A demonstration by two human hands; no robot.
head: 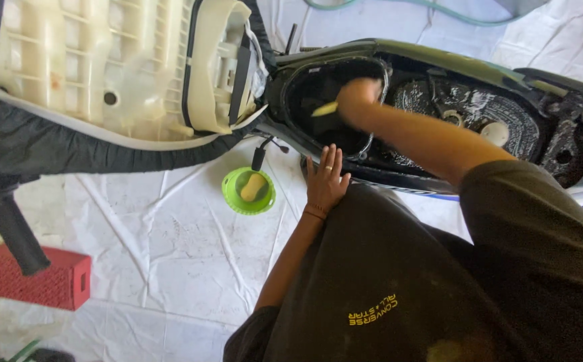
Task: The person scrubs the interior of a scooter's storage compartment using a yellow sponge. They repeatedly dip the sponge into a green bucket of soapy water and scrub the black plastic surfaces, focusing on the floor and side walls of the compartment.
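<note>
Sponge (325, 108), yellow, is being gripped by the right hand (357, 97) down inside the scooter's storage tub (305, 94), scrubbing its wall; the left hand (326, 179), fingers spread and holding nothing, is bracing against the scooter's side for steadiness.

- Dark olive-brown shirt (439, 281) with short sleeves, faintly stained, small yellow print on the front.
- Ring on a finger of the left hand (326, 177).
- Thin bands (315, 212) at that wrist.
</note>
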